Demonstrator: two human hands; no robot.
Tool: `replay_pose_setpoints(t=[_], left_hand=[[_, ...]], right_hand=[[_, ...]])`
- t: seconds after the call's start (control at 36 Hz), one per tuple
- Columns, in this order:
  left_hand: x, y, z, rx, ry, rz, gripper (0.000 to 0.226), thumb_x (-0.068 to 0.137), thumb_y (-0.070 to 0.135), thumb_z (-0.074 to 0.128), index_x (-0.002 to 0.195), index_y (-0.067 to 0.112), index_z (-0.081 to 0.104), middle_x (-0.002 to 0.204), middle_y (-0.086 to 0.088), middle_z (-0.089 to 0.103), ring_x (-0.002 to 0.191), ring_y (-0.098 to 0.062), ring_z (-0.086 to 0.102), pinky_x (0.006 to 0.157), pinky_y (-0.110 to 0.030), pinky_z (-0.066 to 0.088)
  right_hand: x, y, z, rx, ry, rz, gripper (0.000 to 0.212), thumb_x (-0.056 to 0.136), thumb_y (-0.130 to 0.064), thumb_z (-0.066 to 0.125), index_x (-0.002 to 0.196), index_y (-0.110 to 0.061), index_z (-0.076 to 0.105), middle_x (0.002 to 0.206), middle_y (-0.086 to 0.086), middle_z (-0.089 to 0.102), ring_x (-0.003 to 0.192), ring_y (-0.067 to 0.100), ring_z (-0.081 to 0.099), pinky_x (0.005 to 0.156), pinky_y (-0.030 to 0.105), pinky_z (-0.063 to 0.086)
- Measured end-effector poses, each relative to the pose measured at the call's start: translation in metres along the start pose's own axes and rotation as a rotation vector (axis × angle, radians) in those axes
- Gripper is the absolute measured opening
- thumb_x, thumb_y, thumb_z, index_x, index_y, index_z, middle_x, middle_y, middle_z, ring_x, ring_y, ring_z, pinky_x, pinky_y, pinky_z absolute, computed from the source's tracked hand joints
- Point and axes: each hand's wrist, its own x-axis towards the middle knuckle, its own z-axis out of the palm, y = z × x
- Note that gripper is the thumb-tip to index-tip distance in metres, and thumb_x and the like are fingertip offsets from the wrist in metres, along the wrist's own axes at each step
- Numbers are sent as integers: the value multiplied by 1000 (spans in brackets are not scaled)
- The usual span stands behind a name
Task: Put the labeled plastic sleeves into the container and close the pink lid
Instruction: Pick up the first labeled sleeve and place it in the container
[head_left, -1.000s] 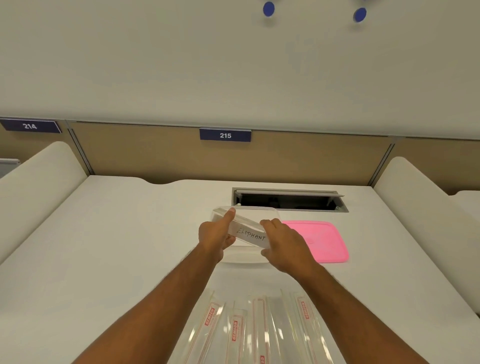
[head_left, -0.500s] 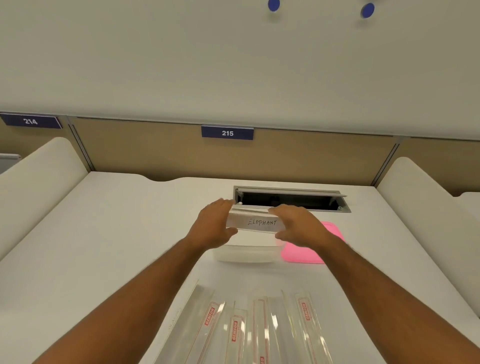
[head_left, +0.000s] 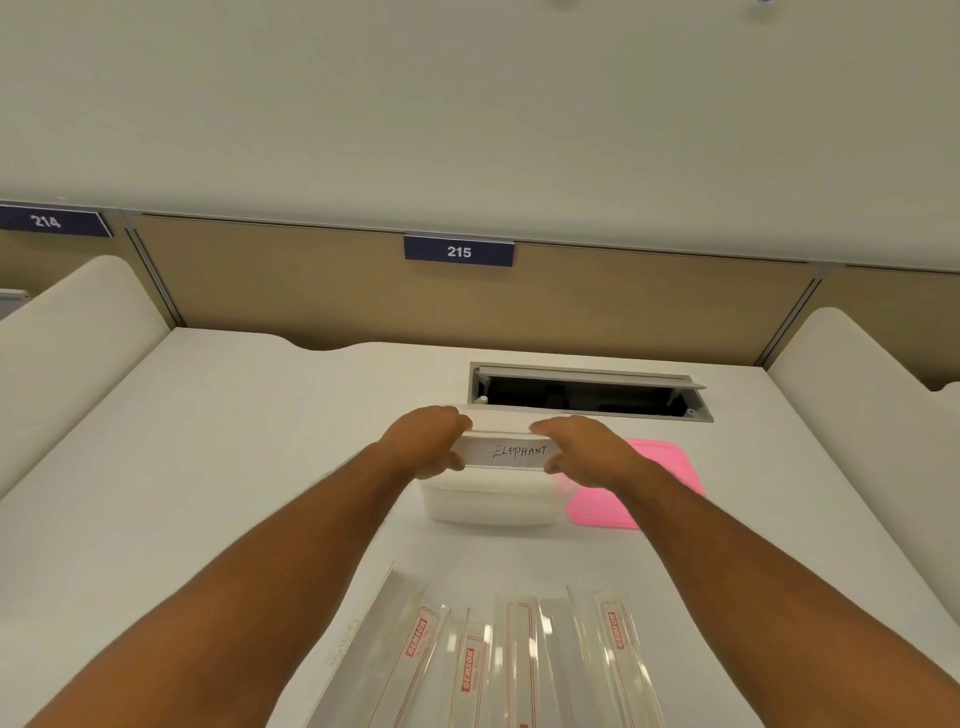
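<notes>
- Container (head_left: 488, 501): clear tub on the white desk (head_left: 234, 441), pink lid (head_left: 657, 467) lying flat just right of it, partly hidden by the right forearm.
- Spare sleeves (head_left: 498, 660): a fanned row on the near desk, not yet packed.
- Sleeve (head_left: 511, 451) marked "ELEPHANT": folded, held level over the tub's mouth, label facing the camera.
- Left hand (head_left: 426, 441) pinches its left end, fingers curled over the top edge, thumb under; right hand (head_left: 584, 449) grips the right end the same way.
- Doing it well, by my reckoning: keep the fold tight, lower both ends evenly, seat it along one wall so the rest fit, release both ends together.
- Against a second ago: the sleeve was tilted and nearer; now it sits level and farther back over the tub. Both hands have reached forward, and the right arm covers more of the lid.
</notes>
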Motion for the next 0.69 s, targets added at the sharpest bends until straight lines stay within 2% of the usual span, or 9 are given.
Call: replay_pose_setpoints(t=[0.22,0.33,0.39,0.47,0.56,0.64,0.69], left_hand=[[15,-3,20,73,-101,-14,43,87,31,74,121,11,59,115,-7,60,101,-30,61,85,-41,52],[21,-5,24,103,-151,-16,36,86,30,75,110,9,61,109,-10,63,97,-32,63,76,-37,49],[24,-6,24,122,-173,-10,32,83,31,78,100,10,60,103,-9,63,93,-31,63,70,-34,45],[30,-5,23,159,-215,7,33,78,32,82,88,10,59,91,-6,63,86,-29,65,67,-33,45],[37,-4,24,180,-256,24,36,75,32,84,94,8,65,91,-6,64,85,-28,65,68,-33,48],[43,-1,25,185,-303,45,37,73,32,86,87,10,59,84,-3,54,82,-27,62,65,-33,45],[46,0,27,195,-327,53,38,73,31,86,90,9,60,90,-5,58,83,-27,62,65,-34,46]], right_hand=[[22,4,23,-77,-98,-29,37,96,-14,57,133,-13,54,131,9,61,116,29,56,92,38,45],[34,5,29,-90,-144,-34,43,96,-18,61,138,-15,54,131,9,56,122,30,53,93,36,41],[39,5,31,-98,-164,-32,51,95,-22,65,144,-17,51,137,7,56,129,28,49,100,36,39],[45,5,36,-131,-187,-19,48,91,-24,69,137,-15,57,136,8,60,126,28,52,101,39,45],[51,5,42,-160,-211,-10,46,89,-26,71,133,-14,61,133,8,62,122,29,54,99,42,47],[55,5,47,-165,-238,-23,51,89,-26,71,137,-17,59,134,8,61,123,29,54,98,37,46],[58,6,50,-168,-244,-29,45,88,-23,71,132,-15,63,130,8,64,120,28,56,97,38,47]])
